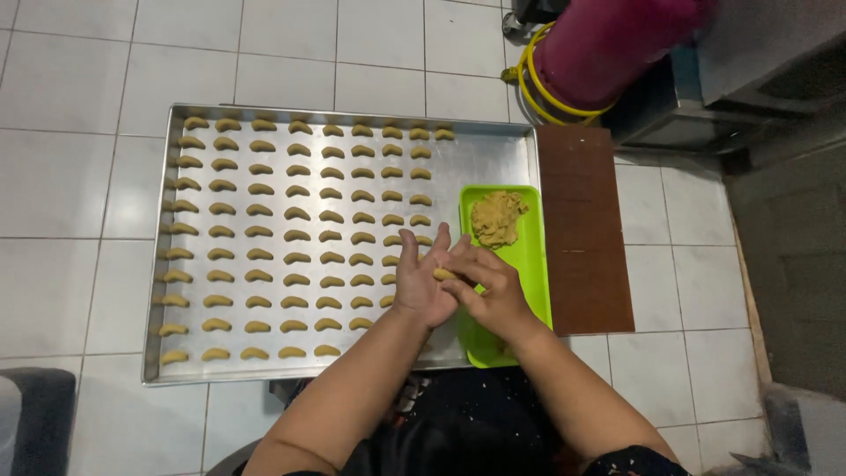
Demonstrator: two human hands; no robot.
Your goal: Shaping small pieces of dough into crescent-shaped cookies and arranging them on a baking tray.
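Note:
My left hand (pixel 421 280) and my right hand (pixel 490 286) meet over the right part of a large metal baking tray (pixel 493 159). Between the palms sits a small piece of yellowish dough (pixel 443 274), pressed by both hands. The tray holds several rows of small crescent-shaped dough pieces (pixel 298 213). Just right of the hands lies a bright green rectangular tray (pixel 529 256) with a lump of the same dough (pixel 497 218) at its far end.
A brown wooden board (pixel 583 229) lies on the white tiled floor right of the green tray. A magenta gas cylinder (pixel 608 40) with a yellow hose (pixel 529 84) stands at the top right. A dark object (pixel 35 419) sits at the bottom left.

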